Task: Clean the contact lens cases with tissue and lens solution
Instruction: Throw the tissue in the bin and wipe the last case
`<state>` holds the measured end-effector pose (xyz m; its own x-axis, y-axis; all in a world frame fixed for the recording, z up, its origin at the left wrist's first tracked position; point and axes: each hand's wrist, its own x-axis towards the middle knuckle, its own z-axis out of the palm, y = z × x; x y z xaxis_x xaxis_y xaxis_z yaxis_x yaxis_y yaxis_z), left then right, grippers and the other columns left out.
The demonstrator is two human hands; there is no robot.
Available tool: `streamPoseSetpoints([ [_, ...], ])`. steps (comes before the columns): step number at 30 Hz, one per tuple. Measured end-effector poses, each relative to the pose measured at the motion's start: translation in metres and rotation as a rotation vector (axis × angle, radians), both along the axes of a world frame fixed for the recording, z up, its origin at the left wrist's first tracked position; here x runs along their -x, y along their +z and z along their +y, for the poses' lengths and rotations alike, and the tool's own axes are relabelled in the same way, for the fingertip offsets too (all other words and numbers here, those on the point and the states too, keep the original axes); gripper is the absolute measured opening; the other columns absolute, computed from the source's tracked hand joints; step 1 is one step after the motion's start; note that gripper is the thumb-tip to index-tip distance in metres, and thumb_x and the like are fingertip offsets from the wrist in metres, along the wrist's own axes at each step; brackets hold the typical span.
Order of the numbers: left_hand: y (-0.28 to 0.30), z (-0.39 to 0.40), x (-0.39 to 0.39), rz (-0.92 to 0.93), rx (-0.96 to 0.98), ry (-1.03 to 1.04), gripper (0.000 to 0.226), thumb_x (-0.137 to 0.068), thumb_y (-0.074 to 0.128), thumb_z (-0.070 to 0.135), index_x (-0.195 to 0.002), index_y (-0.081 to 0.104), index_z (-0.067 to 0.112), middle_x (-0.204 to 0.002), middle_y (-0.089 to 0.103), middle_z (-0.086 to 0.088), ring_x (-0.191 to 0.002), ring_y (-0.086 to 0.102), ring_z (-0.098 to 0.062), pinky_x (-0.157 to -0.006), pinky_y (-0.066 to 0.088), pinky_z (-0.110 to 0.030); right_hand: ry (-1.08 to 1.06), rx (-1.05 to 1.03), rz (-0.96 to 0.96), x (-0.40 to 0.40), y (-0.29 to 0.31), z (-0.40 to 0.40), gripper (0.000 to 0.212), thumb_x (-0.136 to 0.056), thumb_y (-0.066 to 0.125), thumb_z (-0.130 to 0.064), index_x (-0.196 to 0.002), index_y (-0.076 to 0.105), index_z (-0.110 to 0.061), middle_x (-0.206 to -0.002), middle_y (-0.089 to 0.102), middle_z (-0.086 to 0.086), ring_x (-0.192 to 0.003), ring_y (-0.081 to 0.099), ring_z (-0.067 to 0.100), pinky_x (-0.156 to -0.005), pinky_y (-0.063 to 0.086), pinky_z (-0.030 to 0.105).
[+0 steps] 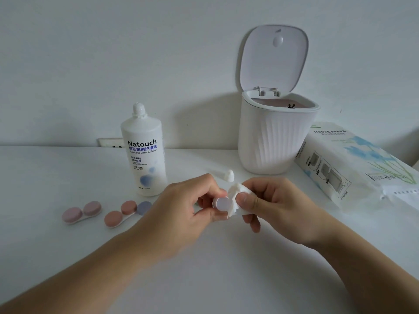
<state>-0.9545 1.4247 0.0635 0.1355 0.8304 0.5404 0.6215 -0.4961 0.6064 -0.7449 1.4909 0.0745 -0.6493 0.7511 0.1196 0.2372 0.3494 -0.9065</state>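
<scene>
Surface (pixel 68 257) was plain white. Solution bottle (pixel 144 152), at 10 o'clock from the hands, was white with dark lettering and blue bubble marks. Left lens case (pixel 81 211) had two dusty-pink caps on a white base. Second case (pixel 121 214) carried salmon-pink caps; a grey-lavender cap (pixel 144 207) lay at its 3 o'clock. Held cap (pixel 223 203) was pale lavender, tissue (pixel 235 196) white. Bin (pixel 272 137) was white with vertical ribbing and a pink inner. Tissue pack (pixel 353 164) was white with blue flowers and green stems.

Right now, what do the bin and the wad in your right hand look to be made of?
The bin looks like matte white moulded plastic: ribbed walls, a hinged lid standing open. The wad held by the right hand looks like soft white tissue paper: crumpled, with ragged edges.
</scene>
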Motion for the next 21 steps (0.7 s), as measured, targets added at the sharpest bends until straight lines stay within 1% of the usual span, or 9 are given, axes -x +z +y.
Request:
streamPoseSetpoints([
  [2,0.002,0.002,0.005,-0.012,0.036,-0.038,0.019,-0.085,0.079,0.013,-0.100,0.071,0.020,-0.082,0.065,0.025,-0.077,0.064,0.005,-0.071,0.041,-0.001,0.021,-0.002,-0.062,0.000,0.001,-0.001,0.022,-0.092,0.061,-0.039,-0.077,0.069,-0.024,-0.065,0.065,-0.004,-0.056,0.061,0.013,-0.060,0.048,0.025],
  [4,0.004,0.004,0.006,0.021,0.036,-0.074,0.021,-0.088,0.074,0.013,-0.109,0.072,0.019,-0.081,0.065,0.019,-0.082,0.065,-0.005,-0.076,0.045,-0.008,0.063,-0.004,-0.132,0.000,0.001,-0.002,0.021,-0.092,0.062,-0.039,-0.073,0.068,-0.030,-0.064,0.065,-0.006,-0.055,0.061,0.012,-0.058,0.047,0.022],
  [6,0.004,0.005,0.004,0.043,0.027,-0.085,0.023,-0.089,0.072,0.012,-0.111,0.072,0.019,-0.084,0.065,0.017,-0.083,0.064,-0.010,-0.077,0.048,-0.015,0.080,-0.002,-0.153,0.000,0.002,-0.004,0.021,-0.092,0.062,-0.038,-0.072,0.067,-0.032,-0.064,0.065,-0.005,-0.055,0.061,0.014,-0.059,0.047,0.023],
  [7,0.004,0.005,0.002,0.027,0.016,-0.075,0.022,-0.089,0.072,0.013,-0.110,0.073,0.019,-0.084,0.066,0.017,-0.083,0.064,-0.009,-0.077,0.048,-0.015,0.071,0.000,-0.141,0.000,0.003,-0.004,0.021,-0.092,0.062,-0.037,-0.072,0.067,-0.029,-0.064,0.065,-0.005,-0.055,0.061,0.015,-0.060,0.047,0.025],
  [10,0.002,0.002,-0.004,-0.088,-0.054,-0.011,0.017,-0.084,0.079,0.021,-0.099,0.074,0.017,-0.077,0.065,0.022,-0.077,0.064,-0.002,-0.074,0.045,-0.007,0.019,0.012,-0.019,-0.001,0.003,-0.003,0.025,-0.091,0.061,-0.035,-0.075,0.067,-0.016,-0.063,0.063,-0.003,-0.055,0.058,0.017,-0.060,0.047,0.028],
  [13,-0.001,-0.002,-0.012,-0.163,-0.114,0.019,0.019,-0.076,0.082,0.032,-0.087,0.069,0.024,-0.075,0.066,0.013,-0.069,0.063,-0.007,-0.066,0.047,-0.012,-0.020,0.018,0.121,0.001,0.003,-0.003,0.030,-0.094,0.059,-0.030,-0.081,0.067,-0.004,-0.062,0.062,0.000,-0.053,0.055,0.017,-0.059,0.044,0.024],
  [17,-0.001,-0.001,-0.012,-0.244,-0.036,0.011,0.024,-0.075,0.081,0.035,-0.089,0.063,0.028,-0.077,0.067,0.012,-0.072,0.064,-0.013,-0.068,0.050,-0.016,-0.050,0.026,0.166,0.003,0.001,-0.002,0.028,-0.097,0.063,-0.027,-0.081,0.071,-0.007,-0.066,0.067,0.003,-0.055,0.060,0.018,-0.060,0.046,0.019],
  [19,0.000,0.001,-0.008,-0.243,0.002,-0.001,0.022,-0.077,0.078,0.037,-0.092,0.065,0.030,-0.078,0.067,0.017,-0.075,0.065,-0.012,-0.070,0.049,-0.012,-0.056,0.001,0.164,0.003,0.001,-0.002,0.021,-0.098,0.063,-0.021,-0.086,0.075,-0.008,-0.069,0.071,0.001,-0.057,0.063,0.013,-0.060,0.045,0.012],
  [21,0.001,0.001,-0.006,-0.247,0.017,-0.015,0.020,-0.080,0.078,0.038,-0.094,0.066,0.030,-0.080,0.068,0.015,-0.077,0.064,-0.012,-0.071,0.049,-0.012,-0.066,-0.047,0.188,0.004,0.000,-0.001,0.016,-0.098,0.065,-0.017,-0.094,0.077,-0.008,-0.076,0.075,0.000,-0.063,0.066,0.011,-0.063,0.047,0.012],
])
